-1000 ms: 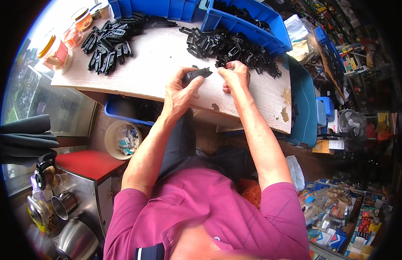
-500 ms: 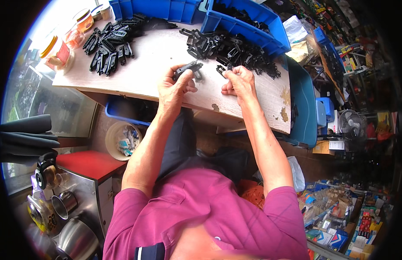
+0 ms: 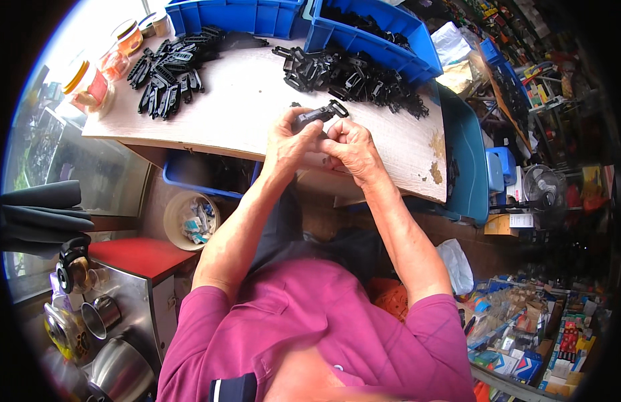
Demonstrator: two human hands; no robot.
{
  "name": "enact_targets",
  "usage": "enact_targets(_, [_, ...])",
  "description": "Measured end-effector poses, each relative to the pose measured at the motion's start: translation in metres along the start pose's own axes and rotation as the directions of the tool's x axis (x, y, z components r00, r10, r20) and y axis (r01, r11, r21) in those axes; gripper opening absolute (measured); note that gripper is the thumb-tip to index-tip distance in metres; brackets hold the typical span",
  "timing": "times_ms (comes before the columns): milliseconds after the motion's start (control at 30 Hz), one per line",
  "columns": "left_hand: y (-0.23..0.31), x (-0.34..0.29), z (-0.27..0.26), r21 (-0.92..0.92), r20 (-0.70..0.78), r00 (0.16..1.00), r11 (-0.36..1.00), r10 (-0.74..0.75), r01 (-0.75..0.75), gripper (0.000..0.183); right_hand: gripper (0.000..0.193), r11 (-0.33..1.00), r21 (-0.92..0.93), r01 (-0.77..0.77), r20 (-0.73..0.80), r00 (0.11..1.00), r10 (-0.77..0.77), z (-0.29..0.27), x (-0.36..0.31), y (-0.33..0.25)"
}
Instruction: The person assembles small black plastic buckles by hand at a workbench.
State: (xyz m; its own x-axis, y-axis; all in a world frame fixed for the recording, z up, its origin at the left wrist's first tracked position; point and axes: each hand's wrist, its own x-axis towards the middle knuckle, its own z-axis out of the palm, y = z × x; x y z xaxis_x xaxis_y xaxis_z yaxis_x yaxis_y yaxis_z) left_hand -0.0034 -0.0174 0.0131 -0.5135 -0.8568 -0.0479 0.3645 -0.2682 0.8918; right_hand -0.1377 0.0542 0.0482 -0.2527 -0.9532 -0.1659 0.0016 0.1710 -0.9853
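Note:
Above the table's near edge, my left hand (image 3: 289, 142) is closed around a dark elongated plastic part (image 3: 313, 117). A black loop-shaped piece (image 3: 337, 108) juts from that part's far right end; whether the two are joined I cannot tell. My right hand (image 3: 358, 153) meets the left one, its fingers curled and pinched at the near side of the part. What sits between those fingertips is hidden. Ahead to the left lies a heap of slim black plastic parts (image 3: 164, 79). A larger heap of black clip-like parts (image 3: 354, 77) is ahead to the right.
Two blue bins, a left one (image 3: 237, 19) and a right one (image 3: 384, 43) with black parts inside, stand along the table's (image 3: 237, 100) far side. Lidded jars (image 3: 89, 87) line the left end. Beside the right edge is a teal tub (image 3: 468, 154); a waste bucket (image 3: 173, 221) sits below left.
Both hands have come together in the middle, the right moving left and nearer, the left moving right. The small black part seen in my right fingers no longer shows clearly there.

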Motion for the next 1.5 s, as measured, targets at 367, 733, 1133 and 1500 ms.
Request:
enact_targets(367, [0.002,-0.007,0.0,-0.178,-0.103,0.995,0.984,0.008,-0.026,0.026,0.036,0.959,0.277,0.061,-0.19,0.982,-0.007,0.015,-0.015,0.014])
enact_targets(733, [0.016,-0.009,-0.004,0.14,0.128,0.98,0.981,-0.155,0.137,0.023,0.019,0.94,0.282,0.192,-0.168,0.975,-0.148,-0.011,-0.014,0.001])
enact_targets(1133, [0.013,-0.002,-0.006,0.448,0.223,0.949,0.888,-0.222,0.103,0.015,0.038,0.96,0.254,0.117,-0.036,0.993,-0.111,-0.021,-0.013,0.01])
enact_targets(1500, [0.025,-0.005,0.003,0.293,0.168,0.955,0.937,-0.246,0.189,0.022,0.034,0.975,0.212,0.06,-0.067,0.997,-0.046,-0.016,-0.015,0.012])
